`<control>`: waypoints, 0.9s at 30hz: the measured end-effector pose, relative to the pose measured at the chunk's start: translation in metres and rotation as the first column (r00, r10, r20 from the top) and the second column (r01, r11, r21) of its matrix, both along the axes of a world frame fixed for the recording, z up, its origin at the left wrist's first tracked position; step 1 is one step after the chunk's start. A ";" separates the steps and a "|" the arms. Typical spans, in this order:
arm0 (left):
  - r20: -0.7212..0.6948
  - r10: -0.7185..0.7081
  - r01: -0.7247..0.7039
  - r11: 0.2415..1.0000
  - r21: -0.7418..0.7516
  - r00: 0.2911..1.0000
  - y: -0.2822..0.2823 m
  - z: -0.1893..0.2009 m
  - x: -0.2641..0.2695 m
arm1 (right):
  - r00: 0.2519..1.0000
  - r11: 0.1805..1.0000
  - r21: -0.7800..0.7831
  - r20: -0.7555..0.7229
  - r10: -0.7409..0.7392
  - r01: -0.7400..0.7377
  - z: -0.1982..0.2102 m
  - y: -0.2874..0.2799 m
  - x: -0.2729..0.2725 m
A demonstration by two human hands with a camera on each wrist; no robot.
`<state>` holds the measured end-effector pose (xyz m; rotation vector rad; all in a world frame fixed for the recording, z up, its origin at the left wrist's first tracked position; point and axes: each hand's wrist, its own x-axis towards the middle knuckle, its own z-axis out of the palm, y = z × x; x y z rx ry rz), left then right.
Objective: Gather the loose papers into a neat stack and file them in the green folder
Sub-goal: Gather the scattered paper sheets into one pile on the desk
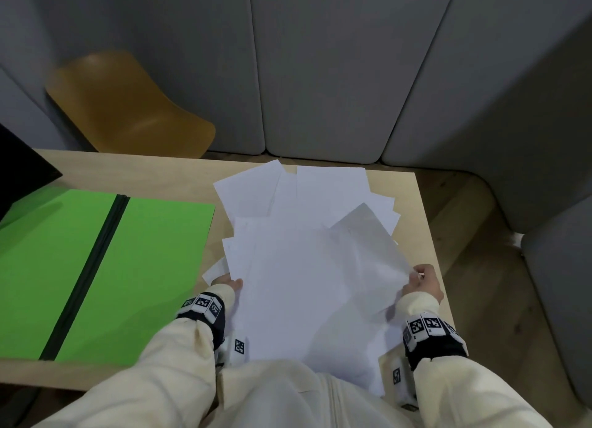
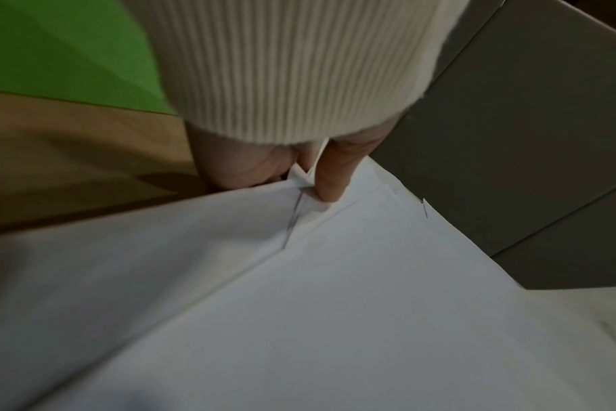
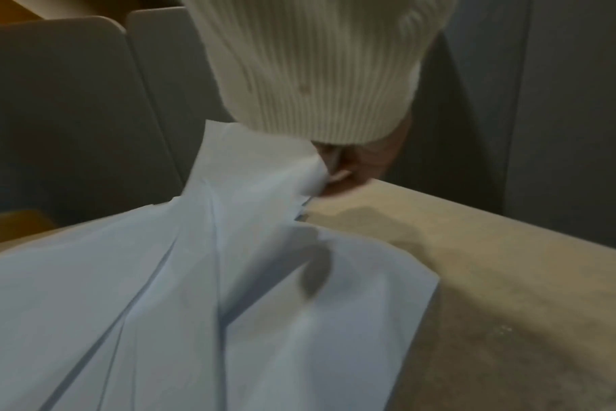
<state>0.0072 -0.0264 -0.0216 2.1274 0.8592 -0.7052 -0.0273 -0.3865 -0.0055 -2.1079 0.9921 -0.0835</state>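
Note:
Several loose white papers lie fanned and overlapping on the right half of the wooden table. The green folder lies open flat to their left, with a dark spine down its middle. My left hand pinches the left edge of the paper pile, thumb on top. My right hand pinches the right edge of the papers, and one sheet curls upward there. The near ends of the sheets hang past the table's front edge over my lap.
A yellow-brown chair stands behind the table's far left. A dark object overlaps the table's left corner above the folder. Grey padded panels form the back wall. A grey seat stands close on the right.

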 end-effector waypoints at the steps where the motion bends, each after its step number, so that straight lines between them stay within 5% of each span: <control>1: 0.015 0.003 -0.003 1.000 -0.020 1.000 0.001 -0.004 0.000 | 1.000 1.000 0.021 0.005 -0.010 0.010 -0.002 -0.003 0.000; 6: -0.017 0.059 -0.061 0.991 -0.118 0.998 0.009 -0.014 -0.002 | 1.000 1.000 0.010 -0.013 -0.020 0.020 0.003 -0.025 0.001; 10: -0.040 0.110 -0.112 0.993 -0.037 0.993 0.004 -0.003 -0.002 | 0.993 0.993 0.063 -0.046 0.107 -0.104 0.004 -0.030 0.003; 15: -0.039 0.141 -0.143 0.989 -0.035 0.989 -0.007 0.002 -0.002 | 0.982 0.950 0.294 -0.121 0.145 -0.104 -0.016 0.018 0.009; 21: -0.009 0.205 -0.205 0.971 -0.120 0.979 -0.002 -0.006 -0.008 | 0.906 0.899 0.343 -0.223 0.359 -0.272 -0.028 0.032 0.003; 24: 0.025 0.227 -0.218 0.956 -0.197 0.974 -0.002 -0.006 -0.016 | 0.774 0.843 0.319 -0.348 0.530 -0.433 -0.019 0.046 0.011; 27: 0.040 0.231 -0.216 0.950 -0.226 0.972 -0.002 -0.007 -0.017 | 0.736 0.784 0.355 -0.291 0.611 -0.510 -0.012 0.084 0.017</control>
